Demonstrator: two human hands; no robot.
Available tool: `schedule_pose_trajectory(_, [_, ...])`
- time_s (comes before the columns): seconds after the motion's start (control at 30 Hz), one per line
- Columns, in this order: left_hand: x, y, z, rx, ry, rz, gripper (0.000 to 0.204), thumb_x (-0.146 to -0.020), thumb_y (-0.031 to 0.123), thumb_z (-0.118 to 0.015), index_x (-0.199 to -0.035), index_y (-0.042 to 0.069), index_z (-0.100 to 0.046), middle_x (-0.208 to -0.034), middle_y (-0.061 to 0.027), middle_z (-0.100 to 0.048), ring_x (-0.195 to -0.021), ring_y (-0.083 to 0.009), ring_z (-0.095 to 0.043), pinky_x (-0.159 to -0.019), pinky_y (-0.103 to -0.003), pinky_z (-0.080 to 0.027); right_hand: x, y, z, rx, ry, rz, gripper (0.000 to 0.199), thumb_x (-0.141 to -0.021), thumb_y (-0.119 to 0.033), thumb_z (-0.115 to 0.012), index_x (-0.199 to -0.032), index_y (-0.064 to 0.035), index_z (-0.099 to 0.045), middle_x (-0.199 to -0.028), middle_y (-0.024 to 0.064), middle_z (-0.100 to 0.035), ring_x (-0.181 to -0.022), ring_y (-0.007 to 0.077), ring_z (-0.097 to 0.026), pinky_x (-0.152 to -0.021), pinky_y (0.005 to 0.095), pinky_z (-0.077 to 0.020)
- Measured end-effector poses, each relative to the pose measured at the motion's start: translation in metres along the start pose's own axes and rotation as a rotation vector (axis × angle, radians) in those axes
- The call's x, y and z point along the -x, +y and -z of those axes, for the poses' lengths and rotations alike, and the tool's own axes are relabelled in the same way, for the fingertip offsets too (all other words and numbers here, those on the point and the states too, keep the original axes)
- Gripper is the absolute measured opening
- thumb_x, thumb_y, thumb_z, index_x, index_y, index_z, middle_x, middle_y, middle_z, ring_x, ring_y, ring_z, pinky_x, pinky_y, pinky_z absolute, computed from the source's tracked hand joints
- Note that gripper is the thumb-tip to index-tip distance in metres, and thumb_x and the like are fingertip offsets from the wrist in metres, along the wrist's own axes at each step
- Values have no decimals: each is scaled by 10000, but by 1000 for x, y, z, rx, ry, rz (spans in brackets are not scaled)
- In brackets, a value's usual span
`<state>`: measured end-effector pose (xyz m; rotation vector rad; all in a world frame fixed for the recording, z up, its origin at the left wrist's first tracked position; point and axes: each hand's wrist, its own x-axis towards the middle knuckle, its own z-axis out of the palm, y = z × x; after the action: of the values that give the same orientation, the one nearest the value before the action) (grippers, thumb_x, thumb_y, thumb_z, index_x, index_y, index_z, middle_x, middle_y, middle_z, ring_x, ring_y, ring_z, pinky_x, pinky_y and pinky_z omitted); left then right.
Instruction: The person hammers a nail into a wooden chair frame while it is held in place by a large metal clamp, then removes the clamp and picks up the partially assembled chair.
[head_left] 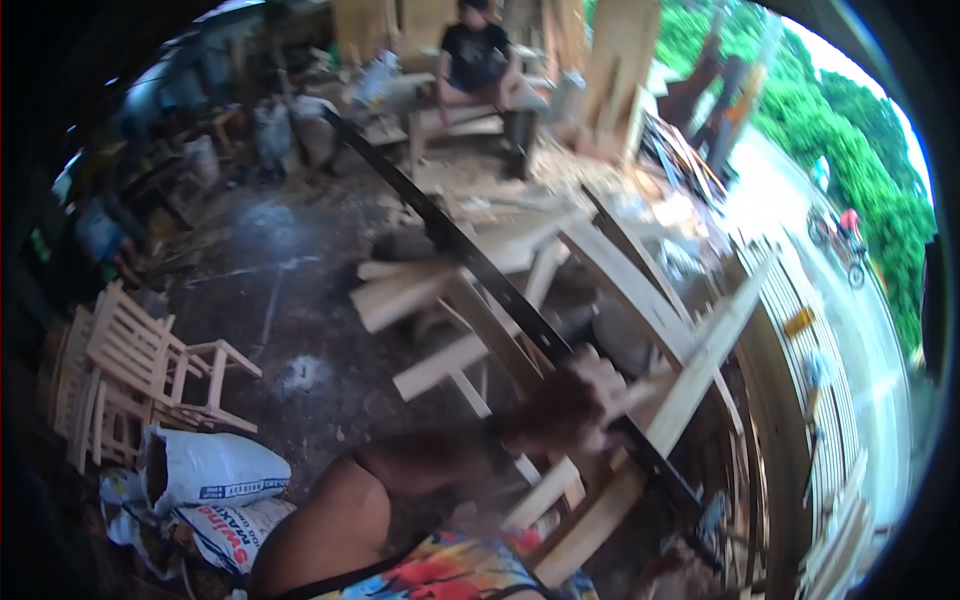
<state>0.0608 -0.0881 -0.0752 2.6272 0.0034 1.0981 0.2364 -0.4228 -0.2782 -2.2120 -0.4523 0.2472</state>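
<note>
My left hand (pixel 575 400) is closed around a long, dark, flat bar (pixel 490 280) with small holes along it; it looks like a bar clamp. The bar slants from the upper left, past the hand, to the lower right. Beneath it lies a jumbled stack of pale wooden boards (pixel 640 290), some crossing each other. A light plank (pixel 705 365) passes close to the hand on its right. Near the bar's lower end, a reddish-brown blur may be my right hand, but no fingers can be made out. Motion softens the left hand's outline.
Wooden chairs (pixel 165 365) stand at the left, with white printed sacks (pixel 215 470) beside them. Farther back, a person (pixel 475 60) sits on a bench. Long strips of wood (pixel 800 400) line the right side by the road, where a motorbike (pixel 850 250) shows.
</note>
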Motion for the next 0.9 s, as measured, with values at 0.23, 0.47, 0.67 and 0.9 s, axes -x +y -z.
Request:
schedule_pose_trajectory(0.23, [15,-17,6,-135,-12,54,436,-681,458,-862,-779,91,-648,-788,-80,-656,-777,-303,-644,-756,-439,-447,23,-10,37,69,103,-54,241,-1104,-215,-414,-1083,7,-506,-814,67,-563,-709,197,-563,-715,381,-508])
schedule_pose_trajectory(0.47, [0,-6,2,-101,24,-17,439,-716,501,-825,-738,114,-618,-704,-30,-558,-718,-239,-585,-734,-405,-385,62,-18,81,-286,143,-259,106,-1112,-127,-405,-1154,-33,-431,-682,4,-436,-576,112,-476,-571,305,-489])
schedule_pose_trajectory(0.67, [6,-12,11,-133,9,-20,492,-720,524,-829,-757,81,-619,-711,-82,-586,-709,-302,-598,-749,-438,-407,75,-41,125,-201,-130,-429,161,-1111,-198,-448,-1103,-37,-440,-662,21,-455,-517,134,-487,-504,330,-484])
schedule_pose_trajectory(0.9, [-1,-9,6,-88,62,-39,509,-760,556,-803,-750,102,-572,-716,-86,-568,-728,-328,-588,-725,-452,-407,74,-68,149,-232,-188,-559,227,-1070,-223,-518,-1096,2,-510,-694,39,-545,-589,180,-617,-557,352,-531])
